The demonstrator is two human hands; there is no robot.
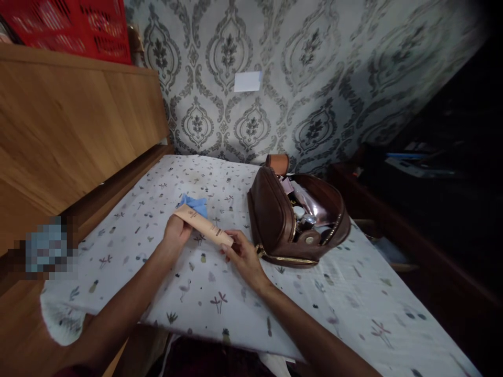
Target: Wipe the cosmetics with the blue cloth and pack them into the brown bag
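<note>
A peach-coloured squeeze tube (204, 225) with small dark print lies slanted between my two hands, above the table. My left hand (177, 230) is closed around its wide flat end, with a blue cloth (195, 204) showing right behind that end; whether the hand also holds the cloth I cannot tell. The fingers of my right hand (244, 256) pinch the narrower end. Just right of that hand stands a brown leather toiletry bag (271, 209), unzipped, with bottles (305, 222) and a shiny pink pouch (314, 204) inside.
A white patterned cloth covers the table (220, 178). Wooden furniture (78, 120) rises along the left, with a red plastic basket (70, 29) on top. Patterned wallpaper (275, 120) closes off the back. Dark furniture (416, 235) stands at the right.
</note>
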